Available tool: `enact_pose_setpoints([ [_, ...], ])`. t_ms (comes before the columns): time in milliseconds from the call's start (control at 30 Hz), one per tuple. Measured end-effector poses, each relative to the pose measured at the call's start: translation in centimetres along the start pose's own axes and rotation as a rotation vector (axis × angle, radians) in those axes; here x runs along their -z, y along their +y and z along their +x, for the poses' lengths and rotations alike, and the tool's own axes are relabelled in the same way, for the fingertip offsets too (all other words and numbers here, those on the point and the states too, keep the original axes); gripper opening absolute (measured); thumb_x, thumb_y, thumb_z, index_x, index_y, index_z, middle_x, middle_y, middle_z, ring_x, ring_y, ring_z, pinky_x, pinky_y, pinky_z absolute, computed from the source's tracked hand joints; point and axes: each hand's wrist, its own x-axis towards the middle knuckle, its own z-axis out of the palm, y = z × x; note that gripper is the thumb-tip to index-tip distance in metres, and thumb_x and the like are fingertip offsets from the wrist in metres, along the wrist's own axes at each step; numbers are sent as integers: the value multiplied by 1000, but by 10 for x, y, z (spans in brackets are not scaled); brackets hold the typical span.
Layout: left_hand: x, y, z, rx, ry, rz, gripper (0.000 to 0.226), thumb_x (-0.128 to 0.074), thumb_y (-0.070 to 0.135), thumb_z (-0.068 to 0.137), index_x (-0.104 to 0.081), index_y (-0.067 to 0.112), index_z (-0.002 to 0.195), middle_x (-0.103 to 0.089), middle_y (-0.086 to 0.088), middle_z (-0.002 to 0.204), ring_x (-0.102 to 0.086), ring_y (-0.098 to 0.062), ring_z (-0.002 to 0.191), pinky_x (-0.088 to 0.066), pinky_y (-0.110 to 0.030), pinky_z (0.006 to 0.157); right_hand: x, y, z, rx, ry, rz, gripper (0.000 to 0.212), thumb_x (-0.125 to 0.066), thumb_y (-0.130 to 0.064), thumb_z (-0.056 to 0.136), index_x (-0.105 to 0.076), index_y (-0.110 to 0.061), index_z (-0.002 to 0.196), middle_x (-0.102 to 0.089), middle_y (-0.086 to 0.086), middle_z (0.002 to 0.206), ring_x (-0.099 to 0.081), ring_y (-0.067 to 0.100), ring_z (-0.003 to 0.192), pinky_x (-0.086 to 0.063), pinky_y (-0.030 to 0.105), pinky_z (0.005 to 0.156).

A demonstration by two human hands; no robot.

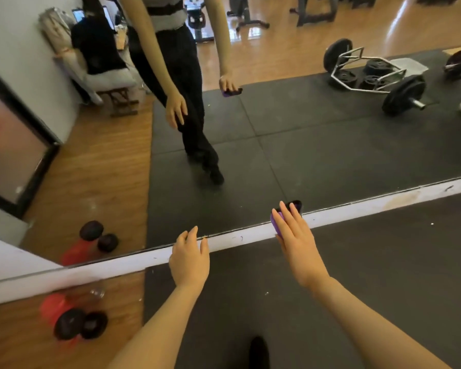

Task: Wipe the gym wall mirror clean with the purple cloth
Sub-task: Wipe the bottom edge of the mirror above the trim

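Hands reach toward the bottom edge of the wall mirror (304, 134). The right hand (296, 235) holds the purple cloth (275, 222) under straight fingers, just above the white baseboard (237, 239). The left hand (189, 259) hangs loose and holds nothing. Red-handled dumbbells (75, 320) lie on the wooden floor (19, 342) at left.
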Motion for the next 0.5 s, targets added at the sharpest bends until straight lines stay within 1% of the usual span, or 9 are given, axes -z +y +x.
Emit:
enact_pose_setpoints([
  [67,-13,1,16,27,6,-4,48,-50,33,102,-45,19,147,-45,-8,151,-46,-27,136,-45,-43,107,-14,13,15,37,-39,-19,78,-66,9,90,-30,-12,156,-20,3,164,-4,17,153,-18,38,121],
  [167,-36,3,48,74,25,-42,48,-48,33,103,-43,19,148,-43,-9,152,-44,-28,138,-43,-43,106,-50,44,36,115,-92,-62,100,-75,17,75,-26,-14,157,-17,4,165,-13,26,151,-28,51,115],
  [233,-52,4,71,112,32,-74,48,-47,34,103,-42,20,150,-41,-9,154,-41,-28,139,-41,-44,107,-75,66,52,169,-153,-101,124,-76,20,69,-7,-26,161,-1,-3,168,-8,25,153,-36,60,111],
  [267,-60,3,82,135,35,-83,49,-46,34,104,-41,20,150,-40,-9,154,-40,-28,140,-41,-44,107,-86,77,60,193,-193,-127,131,-77,22,64,-3,-29,160,1,-4,169,-4,24,153,-37,62,110],
  [300,-68,2,90,159,37,-85,49,-46,34,104,-40,20,150,-39,-9,155,-39,-28,141,-40,-44,108,-96,86,67,227,-214,-158,134,-79,22,58,-8,-26,160,-6,-1,168,-2,24,153,-35,62,111],
  [367,-83,-2,103,186,44,-82,50,-46,35,104,-39,21,151,-37,-9,156,-38,-28,142,-40,-44,109,-112,100,81,305,-209,-258,127,-84,22,45,-30,-14,155,-27,10,162,2,24,154,-21,50,118],
  [400,-91,-5,109,200,51,-80,51,-47,35,103,-38,22,152,-37,-9,157,-38,-28,143,-40,-44,110,-119,108,88,336,-214,-297,123,-84,22,44,-35,-11,152,-32,12,160,5,24,154,-14,45,122],
  [467,-109,-11,120,223,66,-81,53,-47,35,103,-36,23,152,-35,-9,158,-37,-29,143,-38,-46,111,-138,123,101,387,-207,-324,119,-82,23,47,-36,-9,152,-33,14,159,5,24,154,-5,38,125],
  [500,-118,-14,125,229,76,-85,53,-47,35,102,-35,23,153,-33,-9,159,-36,-30,143,-37,-46,111,-148,130,105,412,-200,-324,119,-81,23,47,-36,-10,152,-33,13,159,5,24,154,-4,38,124],
])
